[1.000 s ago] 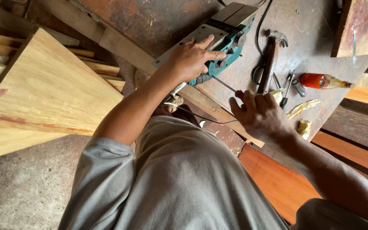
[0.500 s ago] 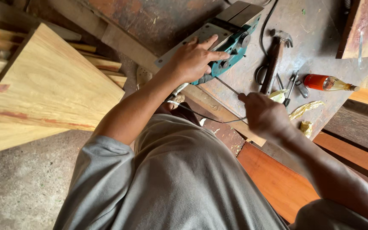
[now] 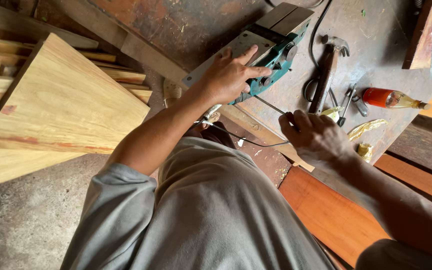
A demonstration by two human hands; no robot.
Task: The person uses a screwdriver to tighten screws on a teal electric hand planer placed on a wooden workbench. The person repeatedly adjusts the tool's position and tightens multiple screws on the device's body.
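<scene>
Electric planer (image 3: pixel 263 47), teal body with a grey metal sole, lies on its side on the stained workbench (image 3: pixel 186 25), near the bench's front edge. Left hand (image 3: pixel 231 75) rests on top of it, palm down, fingers spread and only loosely curled over the housing — pressing rather than gripping. Right hand (image 3: pixel 316 137) sits apart from the planer, lower on the bench, fingers closed in a pinch around a thin dark cord (image 3: pixel 263 102) that runs up toward the tool; thumb side is hidden, so how tight the pinch is cannot be told.

Handling judgement: planer looks heavy and rigid, metal sole smooth and likely slippery, cutter side best avoided. Best hold looks like the moulded handle on the body, second hand on the front knob; flat sole gives no purchase. Cord is limp and light, will drag and can snag on nearby tools.

Around it: claw hammer (image 3: pixel 328 70) just right of the planer, pliers (image 3: pixel 348 102) beside that, orange bottle (image 3: pixel 391 98) lying flat further right, yellowish scraps (image 3: pixel 368 129) near the right hand. Pale wood planks (image 3: pixel 61 105) stacked to the left, reddish board (image 3: pixel 331 215) below the bench edge. Person wears a grey shirt (image 3: pixel 211 215).
</scene>
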